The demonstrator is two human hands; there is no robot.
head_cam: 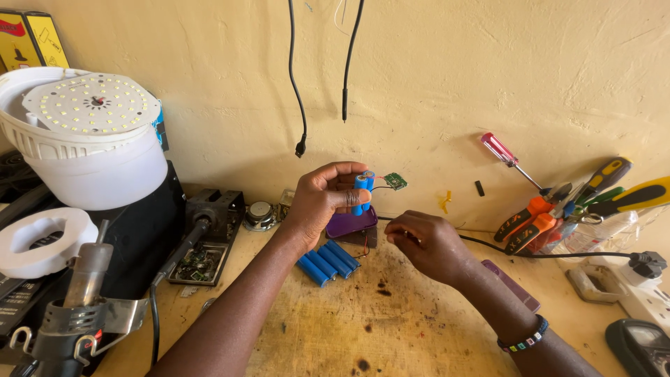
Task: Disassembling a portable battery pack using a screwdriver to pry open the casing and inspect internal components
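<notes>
My left hand (322,200) is raised above the bench and grips two blue cylindrical battery cells (362,191) held upright side by side. Thin wires run from the cells to a small green circuit board (396,181) hanging just to their right. My right hand (427,244) sits lower and to the right, fingers pinched together; a thin wire seems to be between them, but I cannot tell for sure. Three more blue cells (328,262) lie in a row on the wooden bench (391,328) under my left wrist, beside a purple case (352,224).
A large white LED lamp head (87,136) sits at the left, with a hot-air gun (73,307) in front. Screwdrivers and pliers (558,209) lean against the wall at right. A power strip (621,283), a multimeter (642,345) and two hanging cables (300,105) are nearby.
</notes>
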